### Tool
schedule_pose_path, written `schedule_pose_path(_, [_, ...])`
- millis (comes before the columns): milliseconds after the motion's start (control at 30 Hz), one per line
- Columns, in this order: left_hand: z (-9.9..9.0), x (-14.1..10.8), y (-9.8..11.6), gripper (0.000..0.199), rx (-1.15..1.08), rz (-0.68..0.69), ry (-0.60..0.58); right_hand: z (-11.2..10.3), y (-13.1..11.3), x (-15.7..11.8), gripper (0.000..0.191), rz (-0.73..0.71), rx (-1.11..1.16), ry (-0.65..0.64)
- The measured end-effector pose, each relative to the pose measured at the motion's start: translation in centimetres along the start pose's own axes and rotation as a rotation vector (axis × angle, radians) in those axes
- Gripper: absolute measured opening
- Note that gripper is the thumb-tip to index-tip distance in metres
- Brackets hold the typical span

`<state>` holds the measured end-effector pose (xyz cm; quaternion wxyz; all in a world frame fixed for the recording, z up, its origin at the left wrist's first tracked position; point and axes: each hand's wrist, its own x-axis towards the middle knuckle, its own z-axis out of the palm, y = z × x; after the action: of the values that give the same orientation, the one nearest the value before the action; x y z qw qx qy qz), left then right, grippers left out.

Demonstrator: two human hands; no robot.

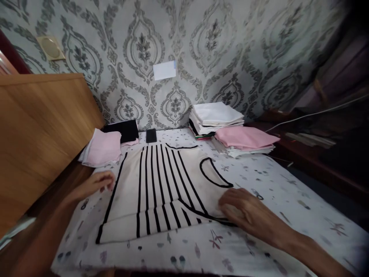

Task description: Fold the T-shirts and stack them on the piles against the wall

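A white sleeveless top (190,181) with black stripes and black trim lies sideways on the table, neckline to the right and hem to the left. Its near side is folded over in a strip towards the middle. My right hand (240,207) is at the near shoulder by the neckline, its fingers curled down on the fabric; the fingertips are partly hidden. Beside the hem, my left hand (98,184) hangs just off the cloth, fingers loosely bent and holding nothing.
Folded pink cloth (105,148) and black cloth (125,130) lie at the back left, near a dark phone (151,135). A white folded stack (217,113) and a pink-topped pile (245,137) stand at the back right. A wooden panel (43,127) borders the left.
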<state>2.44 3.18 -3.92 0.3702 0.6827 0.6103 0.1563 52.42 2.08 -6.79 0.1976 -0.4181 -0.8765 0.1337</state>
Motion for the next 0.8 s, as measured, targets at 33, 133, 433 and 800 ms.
schedule_pose_path(33, [-0.5, 2.2, 0.0, 0.027, 0.050, -0.002, 0.097, 0.6, -0.9, 1.4, 0.024, -0.025, 0.006, -0.051])
schedule_pose_path(133, [-1.5, 9.3, -0.2, 0.030, 0.343, -0.074, 0.376, 3.1, -4.0, 5.2, 0.019, -0.062, 0.006, -0.167])
schedule_pose_path(433, [-3.3, 19.9, -2.5, 0.016, 0.579, -0.117, 0.280, 7.1, -6.2, 6.6, 0.018, 0.112, 0.180, -0.334])
schedule_pose_path(800, [-2.4, 17.5, -2.2, 0.036, 0.724, -0.196, 0.406, 4.9, -7.7, 3.7, 0.020, -0.095, 0.345, -0.577])
